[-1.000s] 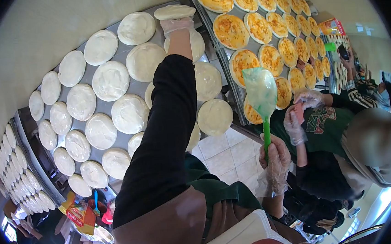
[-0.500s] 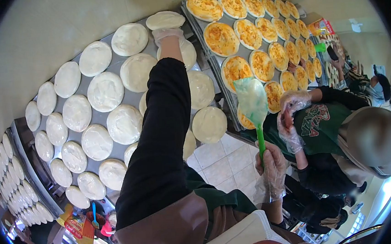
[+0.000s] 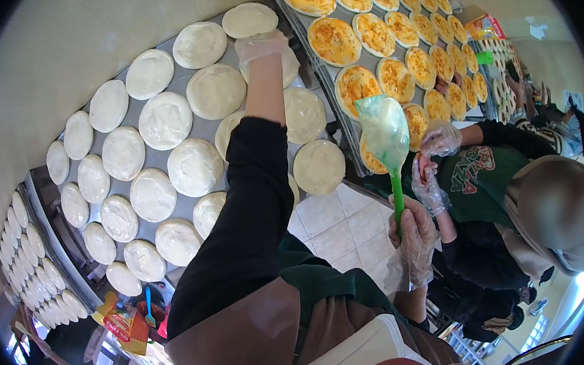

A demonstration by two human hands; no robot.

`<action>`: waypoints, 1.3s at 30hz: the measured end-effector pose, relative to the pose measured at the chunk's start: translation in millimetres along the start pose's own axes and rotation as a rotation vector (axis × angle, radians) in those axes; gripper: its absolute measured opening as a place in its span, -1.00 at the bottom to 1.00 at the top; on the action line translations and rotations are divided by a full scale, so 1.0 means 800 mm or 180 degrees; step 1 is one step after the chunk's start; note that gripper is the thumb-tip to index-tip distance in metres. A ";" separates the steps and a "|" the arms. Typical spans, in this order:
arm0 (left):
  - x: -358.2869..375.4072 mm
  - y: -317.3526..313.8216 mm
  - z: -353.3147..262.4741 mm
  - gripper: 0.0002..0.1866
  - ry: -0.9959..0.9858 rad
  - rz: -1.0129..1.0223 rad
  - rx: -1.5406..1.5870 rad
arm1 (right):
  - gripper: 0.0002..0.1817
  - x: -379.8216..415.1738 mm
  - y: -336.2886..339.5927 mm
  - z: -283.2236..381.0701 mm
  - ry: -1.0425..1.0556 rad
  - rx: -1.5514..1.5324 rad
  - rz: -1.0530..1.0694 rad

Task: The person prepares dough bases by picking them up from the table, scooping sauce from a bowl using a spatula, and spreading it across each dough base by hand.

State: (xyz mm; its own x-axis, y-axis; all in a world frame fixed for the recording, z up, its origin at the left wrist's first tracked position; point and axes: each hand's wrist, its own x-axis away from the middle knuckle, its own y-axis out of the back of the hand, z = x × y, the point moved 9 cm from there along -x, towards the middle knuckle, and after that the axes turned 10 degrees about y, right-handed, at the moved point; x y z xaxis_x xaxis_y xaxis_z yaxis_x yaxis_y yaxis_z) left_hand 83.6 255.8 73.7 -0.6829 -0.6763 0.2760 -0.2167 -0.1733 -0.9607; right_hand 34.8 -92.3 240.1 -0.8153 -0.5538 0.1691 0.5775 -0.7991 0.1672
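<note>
My right hand (image 3: 413,238), in a clear plastic glove, grips the green handle of a spatula (image 3: 385,130). Thick white cream coats its blade, which points upward in the view. My left arm reaches across a metal tray (image 3: 154,135) of pale dough rounds. At the tray's far edge, my gloved left hand (image 3: 262,45) is over one dough round (image 3: 290,69), just below another pale round (image 3: 250,20). Its fingers do not show clearly. Several rounds, such as this one (image 3: 195,167), have a glossy white coating; others, like this one (image 3: 319,167), look plainer.
A second tray (image 3: 329,83) holds rounds with orange-yellow topping (image 3: 334,40). A co-worker (image 3: 477,181) in a green apron stands beside it, gloved hands together. More coated rounds lie on another tray (image 3: 86,312) at left. A yellow-red package (image 3: 126,326) and blue-handled utensil (image 3: 149,307) are below.
The whole view has shifted slightly. My left hand has drawn back a little from the top dough round. The spatula stays upright in my right hand.
</note>
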 end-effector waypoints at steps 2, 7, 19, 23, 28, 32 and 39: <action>0.024 -0.001 0.003 -0.41 0.0017 -0.0038 -0.0067 | -0.69 0.006 -0.001 0.004 0.0022 0.0014 0.0036; 0.147 0.004 0.000 -0.42 -0.0087 -0.0060 -0.0843 | -0.69 0.019 -0.005 0.012 0.0141 -0.0145 0.0256; 0.497 0.022 -0.284 -0.36 -0.2645 -0.1083 -0.2478 | -0.66 0.065 -0.038 -0.006 0.0410 -0.0335 0.1212; 0.564 0.026 -0.390 -0.37 -0.3283 -0.1359 -0.2879 | -0.67 0.078 -0.084 -0.026 0.0387 -0.0429 0.1393; 0.584 0.049 -0.607 -0.48 -0.3669 -0.2664 -0.4852 | -0.69 0.114 -0.162 -0.005 0.0402 -0.0546 0.1612; 0.529 0.086 -0.784 -0.39 -0.2894 -0.3511 -0.4379 | -0.71 0.126 -0.228 0.002 0.0415 -0.0455 0.1768; 0.359 0.204 -0.965 -0.28 -0.1666 -0.3524 -0.4715 | -0.70 0.145 -0.372 -0.019 0.0081 -0.0370 0.1376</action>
State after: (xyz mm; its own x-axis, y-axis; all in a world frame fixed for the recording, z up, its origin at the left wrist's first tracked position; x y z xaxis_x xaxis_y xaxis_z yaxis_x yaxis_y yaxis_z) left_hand -686.3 586.3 17.9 0.3403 -0.8728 0.3499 -0.8669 -0.1470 0.4764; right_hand -232.3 77.3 195.2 -0.5018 -0.8471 0.1752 0.8579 -0.5132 -0.0242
